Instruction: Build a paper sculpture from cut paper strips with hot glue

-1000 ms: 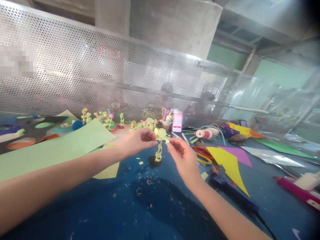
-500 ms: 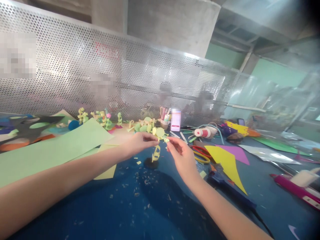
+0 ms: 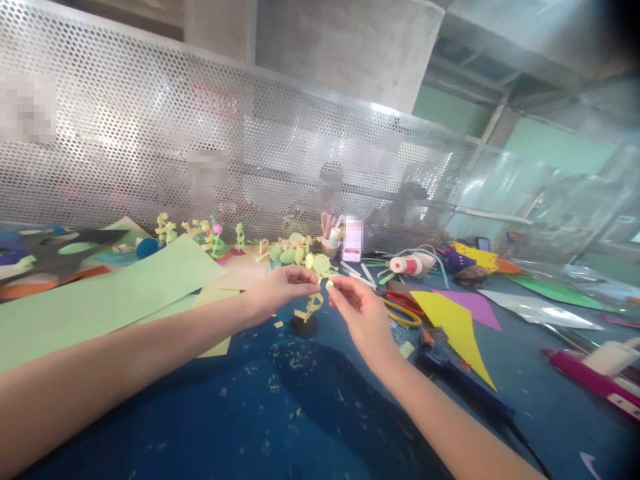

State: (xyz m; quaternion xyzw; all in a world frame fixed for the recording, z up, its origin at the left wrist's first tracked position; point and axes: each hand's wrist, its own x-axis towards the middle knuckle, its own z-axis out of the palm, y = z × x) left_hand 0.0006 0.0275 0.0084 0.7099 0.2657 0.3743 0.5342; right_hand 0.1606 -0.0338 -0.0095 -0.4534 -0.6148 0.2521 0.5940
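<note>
A small paper plant (image 3: 313,307), a curled yellow strip on a dark round base (image 3: 303,326), stands on the blue table (image 3: 250,413). My left hand (image 3: 277,290) pinches the top of the strip by its pale green leaves. My right hand (image 3: 357,313) is closed in a pinch on a tiny yellow-green paper piece (image 3: 329,284) right beside the plant's top. Both hands meet above the base.
A large light green sheet (image 3: 100,293) lies at left. Finished paper plants (image 3: 210,243) stand along the perforated metal screen (image 3: 200,147). Yellow and pink paper cut-offs (image 3: 457,323), red-handled scissors (image 3: 403,303), a dark glue gun (image 3: 460,380) and a purple tool (image 3: 595,380) lie at right.
My hands have come a little closer together and lower at the plant's top. The curled strip looks more squashed down toward its base. The view has shifted slightly.
</note>
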